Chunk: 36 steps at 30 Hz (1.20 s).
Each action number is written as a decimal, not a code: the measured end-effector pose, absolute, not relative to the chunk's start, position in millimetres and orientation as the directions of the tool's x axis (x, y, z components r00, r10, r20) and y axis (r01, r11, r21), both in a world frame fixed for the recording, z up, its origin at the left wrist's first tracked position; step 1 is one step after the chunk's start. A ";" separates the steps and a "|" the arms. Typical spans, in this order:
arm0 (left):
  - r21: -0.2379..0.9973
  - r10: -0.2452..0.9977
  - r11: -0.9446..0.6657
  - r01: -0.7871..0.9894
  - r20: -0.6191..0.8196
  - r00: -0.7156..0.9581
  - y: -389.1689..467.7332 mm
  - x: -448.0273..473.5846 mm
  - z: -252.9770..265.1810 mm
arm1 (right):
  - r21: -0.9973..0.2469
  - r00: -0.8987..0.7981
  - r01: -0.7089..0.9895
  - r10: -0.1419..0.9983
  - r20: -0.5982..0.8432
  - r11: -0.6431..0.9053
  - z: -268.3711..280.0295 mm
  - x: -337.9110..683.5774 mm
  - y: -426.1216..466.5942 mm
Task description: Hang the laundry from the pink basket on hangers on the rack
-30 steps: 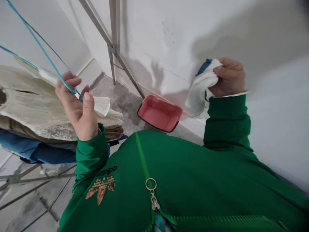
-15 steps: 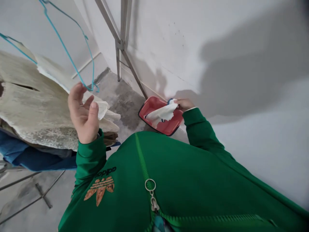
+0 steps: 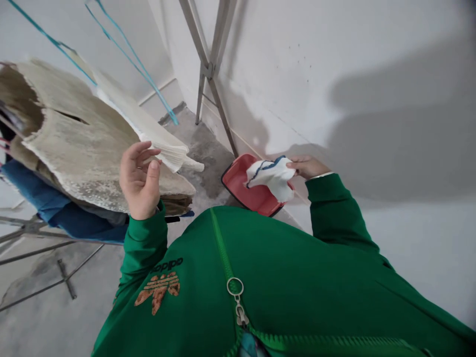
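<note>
A white cloth with dark blue edging (image 3: 273, 177) hangs from my right hand (image 3: 308, 167), pinched at one end. Below it stands a red plastic basin (image 3: 238, 179) with a dark rim, partly covered by the cloth. My left hand (image 3: 139, 178) is raised with its fingers loosely apart and nothing in them. Just behind that hand hang a white ribbed garment (image 3: 163, 148) and a beige garment (image 3: 89, 144). A turquoise hanger (image 3: 139, 62) dangles above and beyond the left hand, apart from it.
Metal rack legs (image 3: 208, 72) stand by the corner, close to the basin. A white wall (image 3: 372, 64) runs along my right side. Blue clothing (image 3: 48, 198) hangs low at the left, above more metal bars (image 3: 55, 280). The floor (image 3: 203, 148) is grey concrete.
My right hand has lifted the cloth higher over the basin, and its blue edging now shows. The turquoise hanger has turned and is away from my left fingers. The view has shifted a little.
</note>
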<state>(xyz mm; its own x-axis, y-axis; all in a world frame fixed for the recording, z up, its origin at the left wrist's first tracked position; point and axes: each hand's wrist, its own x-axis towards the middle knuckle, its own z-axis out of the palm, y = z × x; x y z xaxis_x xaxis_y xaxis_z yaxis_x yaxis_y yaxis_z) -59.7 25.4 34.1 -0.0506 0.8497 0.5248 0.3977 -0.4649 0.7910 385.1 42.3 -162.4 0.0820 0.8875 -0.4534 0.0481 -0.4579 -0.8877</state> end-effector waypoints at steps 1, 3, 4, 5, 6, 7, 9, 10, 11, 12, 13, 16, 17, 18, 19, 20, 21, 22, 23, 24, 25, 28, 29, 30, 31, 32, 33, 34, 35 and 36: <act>0.787 0.842 -0.467 0.403 0.535 -0.070 24.8 -62.2 34.1 | -0.867 0.036 0.027 0.867 -0.497 -0.498 -165.8 382.1 45.7; 0.775 0.824 -0.466 0.427 0.557 -0.110 25.7 -68.5 33.1 | -0.858 -0.005 0.017 0.858 -0.514 -0.514 -175.8 369.1 55.7; 0.769 0.814 -0.462 0.442 0.565 -0.133 27.4 -72.3 31.8 | -0.868 -0.016 0.025 0.868 -0.497 -0.497 -181.7 359.3 61.8; 0.763 0.804 -0.456 0.458 0.574 -0.157 30.2 -76.4 30.0 | -0.880 -0.029 0.035 0.880 -0.474 -0.473 -187.4 347.6 68.1; 0.757 0.794 -0.449 0.474 0.582 -0.177 33.9 -80.4 27.7 | -0.893 -0.046 0.044 0.892 -0.450 -0.449 -192.5 334.7 74.1; 0.752 0.787 -0.440 0.490 0.586 -0.192 38.6 -84.2 24.8 | -0.904 -0.070 0.057 0.902 -0.426 -0.423 -196.4 321.0 79.7; 0.753 0.792 -0.409 0.516 0.573 -0.208 50.6 -90.7 18.1 | -0.924 -0.138 0.091 0.914 -0.382 -0.372 -199.7 292.8 88.3; 0.761 0.805 -0.388 0.520 0.554 -0.210 57.9 -93.2 14.5 | -0.930 -0.183 0.111 0.913 -0.365 -0.350 -199.0 278.9 91.1; 0.773 0.821 -0.365 0.519 0.530 -0.214 66.0 -95.4 11.3 | -0.935 -0.232 0.131 0.906 -0.353 -0.331 -196.9 265.5 92.8; 0.789 0.835 -0.340 0.511 0.503 -0.221 74.8 -97.4 8.6 | -0.938 -0.283 0.149 0.895 -0.344 -0.313 -193.6 252.6 93.5; 0.805 0.844 -0.320 0.499 0.481 -0.235 84.1 -99.2 6.8 | -0.941 -0.333 0.167 0.881 -0.336 -0.296 -189.6 240.3 93.4; 0.823 0.838 -0.313 0.475 0.475 -0.270 112.4 -104.5 8.2 | -0.947 -0.467 0.214 0.826 -0.316 -0.241 -174.7 207.1 90.1; 0.817 0.832 -0.331 0.472 0.489 -0.263 120.7 -106.0 11.0 | -0.948 -0.502 0.223 0.808 -0.310 -0.226 -169.0 197.4 89.0; 0.808 0.829 -0.354 0.471 0.504 -0.241 127.6 -106.9 14.6 | -0.952 -0.535 0.226 0.791 -0.297 -0.205 -162.9 188.4 88.3; 0.799 0.831 -0.372 0.473 0.514 -0.215 132.8 -107.2 18.8 | -0.960 -0.570 0.220 0.775 -0.272 -0.174 -156.2 180.1 88.2; 0.791 0.835 -0.373 0.485 0.514 -0.195 136.1 -106.6 23.2 | -0.970 -0.605 0.207 0.762 -0.231 -0.129 -148.8 172.6 88.7; 0.782 0.842 -0.352 0.515 0.505 -0.192 137.2 -105.0 27.3 | -0.979 -0.636 0.190 0.751 -0.178 -0.071 -140.8 165.8 89.8; 0.764 0.847 -0.307 0.567 0.491 -0.204 136.1 -102.3 30.9 | -0.985 -0.660 0.175 0.741 -0.120 -0.003 -132.3 159.9 91.3; 0.731 0.846 -0.243 0.638 0.482 -0.230 132.9 -98.6 33.7 | -0.983 -0.676 0.169 0.734 -0.063 0.071 -123.8 154.7 93.3; 0.677 0.836 -0.169 0.717 0.483 -0.259 127.7 -94.2 35.5 | -0.974 -0.682 0.175 0.731 -0.016 0.141 -115.6 150.3 95.4; 0.602 0.823 -0.101 0.792 0.497 -0.273 120.6 -89.1 36.1 | -0.962 -0.679 0.191 0.734 0.015 0.196 -108.3 146.5 97.5; 0.332 0.816 -0.041 0.942 0.556 -0.160 91.2 -73.2 31.2 | -0.939 -0.658 0.225 0.751 0.050 0.260 -94.6 137.3 103.0; 0.253 0.821 -0.065 0.965 0.564 -0.092 79.9 -68.5 27.6 | -0.943 -0.649 0.221 0.759 0.049 0.249 -93.2 134.5 104.3; 0.184 0.824 -0.099 0.978 0.567 -0.024 68.5 -64.4 23.4 | -0.952 -0.635 0.207 0.771 0.046 0.227 -92.9 131.6 105.3; 0.128 0.822 -0.133 0.983 0.569 0.038 57.4 -61.0 18.9 | -0.961 -0.618 0.187 0.785 0.045 0.202 -93.3 128.7 105.9; 0.078 0.815 -0.165 0.983 0.573 0.091 47.2 -58.4 14.2 | -0.970 -0.602 0.159 0.797 0.050 0.181 -93.8 125.7 106.2; 0.032 0.802 -0.197 0.980 0.580 0.142 38.0 -56.4 9.6 | -0.977 -0.590 0.125 0.805 0.064 0.170 -93.7 122.6 106.2; -0.015 0.782 -0.234 0.972 0.591 0.198 30.1 -54.8 5.2 | -0.981 -0.586 0.088 0.806 0.089 0.172 -92.8 119.4 105.8; -0.061 0.754 -0.280 0.958 0.604 0.259 23.5 -53.7 1.1 | -0.981 -0.587 0.051 0.800 0.123 0.188 -90.8 116.0 105.1; -0.103 0.718 -0.331 0.938 0.617 0.322 18.2 -52.6 -2.8 | -0.976 -0.595 0.022 0.787 0.160 0.216 -87.9 112.1 104.0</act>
<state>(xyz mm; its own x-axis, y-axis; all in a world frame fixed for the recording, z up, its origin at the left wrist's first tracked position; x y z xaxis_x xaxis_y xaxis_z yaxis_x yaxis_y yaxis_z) -52.6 18.2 -2.8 0.3217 0.7178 0.6175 0.9378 -0.3313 -0.1034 112.1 104.0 -87.9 -0.5954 0.7873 0.1604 0.0223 0.2158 -0.9762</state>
